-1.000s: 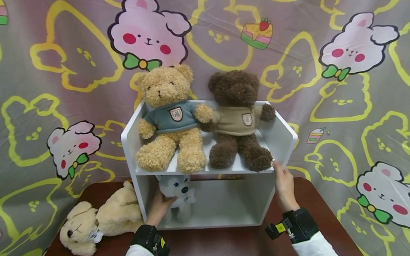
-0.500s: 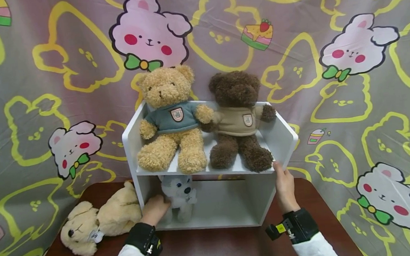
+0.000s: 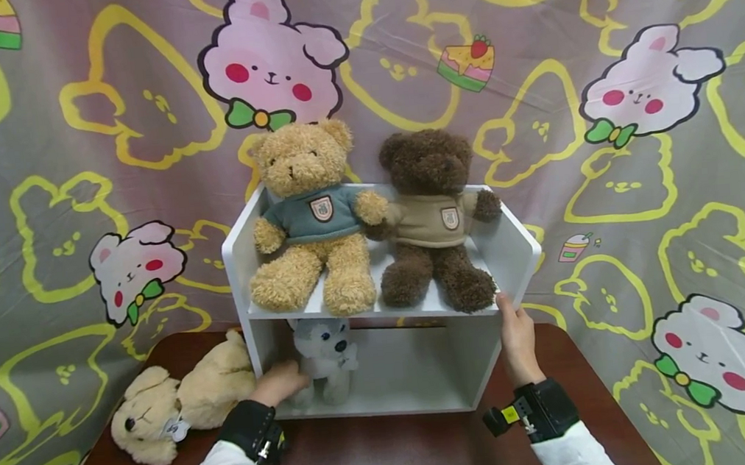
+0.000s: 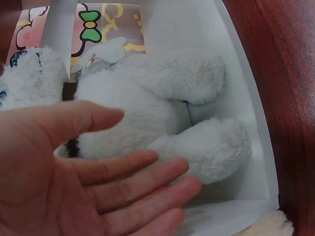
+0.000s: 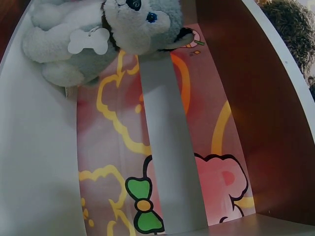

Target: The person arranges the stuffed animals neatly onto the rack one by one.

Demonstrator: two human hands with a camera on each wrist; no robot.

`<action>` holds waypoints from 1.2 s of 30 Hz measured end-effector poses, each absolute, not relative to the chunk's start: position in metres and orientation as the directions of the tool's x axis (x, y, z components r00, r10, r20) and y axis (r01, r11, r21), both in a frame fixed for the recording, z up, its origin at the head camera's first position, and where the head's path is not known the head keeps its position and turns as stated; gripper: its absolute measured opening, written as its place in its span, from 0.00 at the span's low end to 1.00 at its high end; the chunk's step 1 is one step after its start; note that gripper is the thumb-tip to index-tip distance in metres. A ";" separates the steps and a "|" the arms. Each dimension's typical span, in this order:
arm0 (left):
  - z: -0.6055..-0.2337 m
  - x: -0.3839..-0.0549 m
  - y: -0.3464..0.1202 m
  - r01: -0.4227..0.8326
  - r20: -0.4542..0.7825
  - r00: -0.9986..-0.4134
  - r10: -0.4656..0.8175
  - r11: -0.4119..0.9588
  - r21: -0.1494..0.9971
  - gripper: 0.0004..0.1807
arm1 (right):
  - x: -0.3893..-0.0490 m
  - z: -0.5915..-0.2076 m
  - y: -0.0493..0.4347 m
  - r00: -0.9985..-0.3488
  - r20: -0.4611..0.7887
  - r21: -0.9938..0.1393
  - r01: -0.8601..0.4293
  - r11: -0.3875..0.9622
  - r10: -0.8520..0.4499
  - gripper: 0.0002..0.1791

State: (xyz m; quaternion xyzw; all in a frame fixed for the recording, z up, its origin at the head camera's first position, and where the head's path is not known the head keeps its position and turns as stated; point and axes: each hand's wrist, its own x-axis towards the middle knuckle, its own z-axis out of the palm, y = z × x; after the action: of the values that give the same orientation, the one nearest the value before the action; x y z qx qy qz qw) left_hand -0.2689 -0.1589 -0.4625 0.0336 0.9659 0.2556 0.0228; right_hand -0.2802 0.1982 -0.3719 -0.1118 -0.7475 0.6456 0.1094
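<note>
A grey and white husky plush (image 3: pixel 328 354) sits upright at the left end of the lower compartment of a white two-tier shelf (image 3: pixel 418 369). My left hand (image 3: pixel 282 381) is at the husky's left side, by the left panel. In the left wrist view this hand (image 4: pixel 118 187) has its fingers extended, palm showing, close over the plush's white body (image 4: pixel 128 103) and legs. My right hand (image 3: pixel 518 338) grips the shelf's right side panel at its front edge, near the upper board. The right wrist view shows the husky (image 5: pixel 93 44) with a bone-shaped tag, not the hand.
On the upper board sit a tan teddy bear (image 3: pixel 311 216) in a blue top and a dark brown bear (image 3: pixel 434 220) in a beige top. A cream dog plush (image 3: pixel 194 396) lies on the brown table (image 3: pixel 392 456), left of the shelf. A patterned cloth (image 3: pixel 534 100) hangs behind.
My left hand has let go of the husky's side and drawn back left, its wrist lower and further out. The husky shifted slightly right. My right hand stays put.
</note>
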 end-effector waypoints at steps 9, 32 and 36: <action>-0.467 -0.260 -0.160 0.234 -0.048 -0.956 0.290 0.848 0.476 0.07 | -0.279 -0.371 0.198 -0.953 0.019 -0.991 0.023 0.136 0.302 0.39; -0.458 -0.225 -0.163 0.275 0.009 -0.959 0.284 0.923 0.270 0.09 | -0.280 -0.372 0.196 -0.949 0.025 -0.991 0.018 0.134 0.316 0.38; -0.461 -0.221 -0.166 0.290 0.040 -0.957 0.288 0.932 0.216 0.10 | -0.280 -0.372 0.197 -0.946 0.030 -0.990 0.017 0.142 0.322 0.38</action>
State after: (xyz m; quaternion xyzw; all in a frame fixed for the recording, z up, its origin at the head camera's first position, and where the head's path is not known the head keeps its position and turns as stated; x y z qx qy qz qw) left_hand -0.2206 -0.1655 -0.4605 0.1471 0.9829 0.1104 -0.0039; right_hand -0.2797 0.1968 -0.3716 -0.1135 -0.7464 0.6450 0.1181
